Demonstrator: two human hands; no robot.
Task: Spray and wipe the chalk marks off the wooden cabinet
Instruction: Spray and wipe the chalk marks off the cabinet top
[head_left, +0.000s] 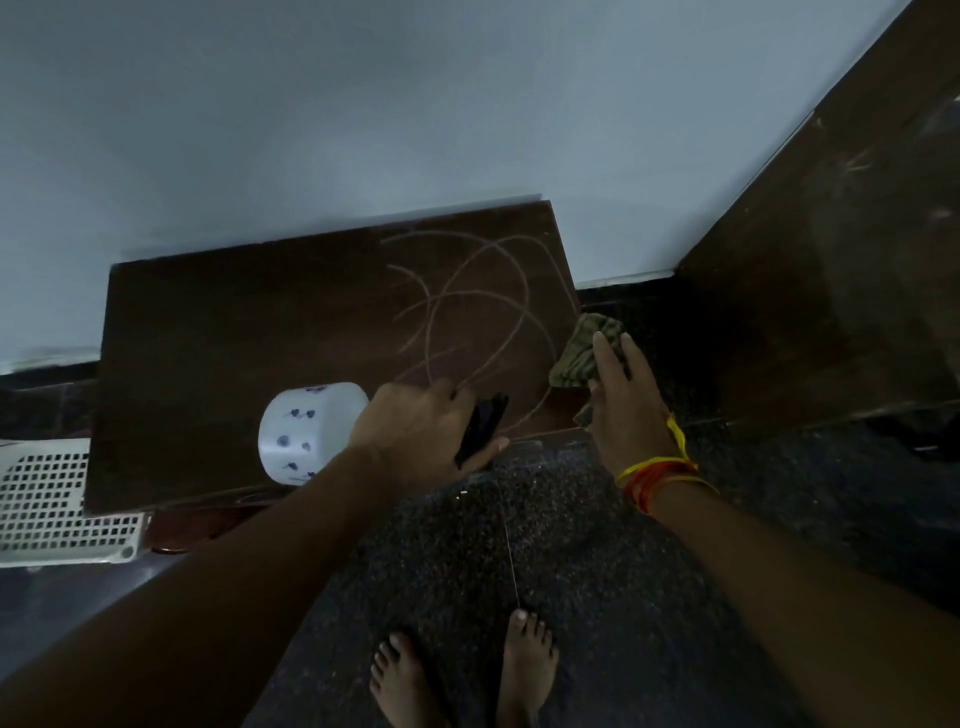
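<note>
Now, left hand (415, 431): I grip the black spray bottle (483, 426) over the cabinet (234, 332).
Right hand (623, 400): I hold the green cloth (582, 353), fingers straight.
Chalk marks (467, 312): looping, unwiped.

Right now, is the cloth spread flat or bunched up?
Bunched up: the cloth shows crumpled folds under the right hand, at the cabinet edge.

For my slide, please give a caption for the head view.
Left hand grips spray bottle, right hand holds cloth beside chalk marks.

You stand on dark speckled floor (597, 597); pale wall (363, 104) ahead, dark wooden panel (831, 260) right, white perforated basket (47, 499) left. Dim light.
</note>
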